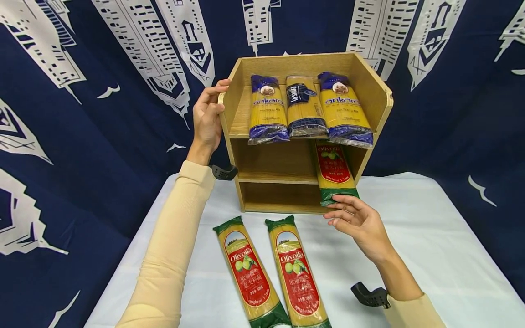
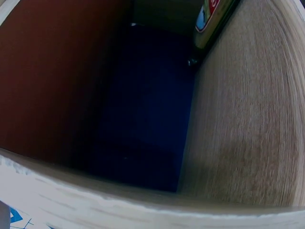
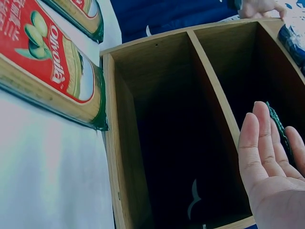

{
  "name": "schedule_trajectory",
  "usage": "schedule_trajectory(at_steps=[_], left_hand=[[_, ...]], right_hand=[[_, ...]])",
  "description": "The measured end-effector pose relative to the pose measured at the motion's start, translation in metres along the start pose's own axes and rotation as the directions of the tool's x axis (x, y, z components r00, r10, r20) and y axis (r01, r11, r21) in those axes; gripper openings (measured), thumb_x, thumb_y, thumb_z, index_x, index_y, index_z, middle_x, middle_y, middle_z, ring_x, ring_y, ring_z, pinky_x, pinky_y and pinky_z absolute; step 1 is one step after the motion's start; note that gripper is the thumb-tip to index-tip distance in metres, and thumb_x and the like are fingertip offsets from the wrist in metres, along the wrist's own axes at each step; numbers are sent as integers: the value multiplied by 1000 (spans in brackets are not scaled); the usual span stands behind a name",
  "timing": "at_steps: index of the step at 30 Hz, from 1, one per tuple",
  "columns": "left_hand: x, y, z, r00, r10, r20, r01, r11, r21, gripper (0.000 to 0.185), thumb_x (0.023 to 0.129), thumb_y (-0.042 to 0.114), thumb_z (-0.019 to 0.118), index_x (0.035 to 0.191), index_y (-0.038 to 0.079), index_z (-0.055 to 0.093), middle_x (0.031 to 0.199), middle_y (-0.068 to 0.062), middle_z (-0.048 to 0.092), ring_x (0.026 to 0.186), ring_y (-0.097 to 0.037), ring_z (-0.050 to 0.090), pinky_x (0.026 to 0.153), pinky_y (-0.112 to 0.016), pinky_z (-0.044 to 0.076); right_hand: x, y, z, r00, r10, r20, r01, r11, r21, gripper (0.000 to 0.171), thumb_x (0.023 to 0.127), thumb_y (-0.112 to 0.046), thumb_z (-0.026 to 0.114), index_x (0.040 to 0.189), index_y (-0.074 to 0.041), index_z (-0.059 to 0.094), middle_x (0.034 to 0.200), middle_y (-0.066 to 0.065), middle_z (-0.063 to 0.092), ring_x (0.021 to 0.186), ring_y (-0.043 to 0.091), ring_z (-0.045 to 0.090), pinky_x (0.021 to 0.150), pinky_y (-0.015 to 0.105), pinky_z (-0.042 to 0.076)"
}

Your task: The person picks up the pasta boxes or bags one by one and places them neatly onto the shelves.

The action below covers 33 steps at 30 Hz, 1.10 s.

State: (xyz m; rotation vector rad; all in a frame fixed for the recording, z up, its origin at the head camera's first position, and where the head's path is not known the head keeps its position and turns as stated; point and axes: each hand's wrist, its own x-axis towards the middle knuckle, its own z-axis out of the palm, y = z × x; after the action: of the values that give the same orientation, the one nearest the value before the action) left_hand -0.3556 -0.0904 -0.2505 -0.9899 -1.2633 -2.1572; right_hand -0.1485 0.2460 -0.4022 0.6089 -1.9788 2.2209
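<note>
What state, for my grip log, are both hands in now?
Left hand: closed, holding the wooden shelf.
Right hand: open, touching the shelved Olivoilà spaghetti packet.

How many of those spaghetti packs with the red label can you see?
3. Two lie on the table in front of the wooden shelf: a left pack and a right pack. The third pack sticks out of the middle level, at right. More could be hidden deeper inside.

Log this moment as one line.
left hand: grips wooden shelf; right hand: at pasta pack, middle compartment; two more packs: on table
</note>
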Motion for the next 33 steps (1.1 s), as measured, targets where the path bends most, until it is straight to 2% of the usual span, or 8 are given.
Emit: schedule_trajectory(at_steps=[6, 20, 28, 33], left_hand=[[-1, 2, 2, 1000, 1, 0, -1, 1000, 16, 31, 76, 9, 55, 103, 9, 71, 128, -16, 63, 133, -30, 50, 111, -37, 37], [-1, 3, 4, 1000, -3, -3, 3, 1000, 21, 31, 76, 9, 55, 103, 10, 71, 129, -16, 63, 132, -29, 51, 111, -37, 38], [-1, 2, 4, 1000, -11, -7, 11, 1000, 16, 32, 76, 8, 54, 103, 10, 71, 128, -15, 63, 134, -28, 50, 112, -36, 37], [0, 2, 2, 1000, -4, -7, 4, 1000, 24, 32, 76, 7, 53, 103, 10, 71, 127, -13, 64, 134, -28, 50, 112, -36, 37]], right_hand=[[11, 2, -4, 1000, 15, -7, -15, 999, 31, 52, 90, 17, 61, 140, 12, 44, 124, 22, 62, 102, 25, 71, 85, 33, 58], [33, 5, -16, 998, 52, -34, -51, 999, 17, 53, 91, 12, 64, 140, 13, 43, 121, 18, 63, 100, 22, 72, 81, 35, 59], [31, 6, -14, 998, 63, -26, -62, 998, 19, 53, 91, 12, 64, 140, 12, 44, 124, 19, 63, 99, 23, 72, 79, 33, 60], [23, 3, -12, 999, 40, 12, -39, 999, -11, 48, 92, 11, 63, 138, 13, 47, 128, 17, 63, 101, 23, 71, 80, 33, 59]])
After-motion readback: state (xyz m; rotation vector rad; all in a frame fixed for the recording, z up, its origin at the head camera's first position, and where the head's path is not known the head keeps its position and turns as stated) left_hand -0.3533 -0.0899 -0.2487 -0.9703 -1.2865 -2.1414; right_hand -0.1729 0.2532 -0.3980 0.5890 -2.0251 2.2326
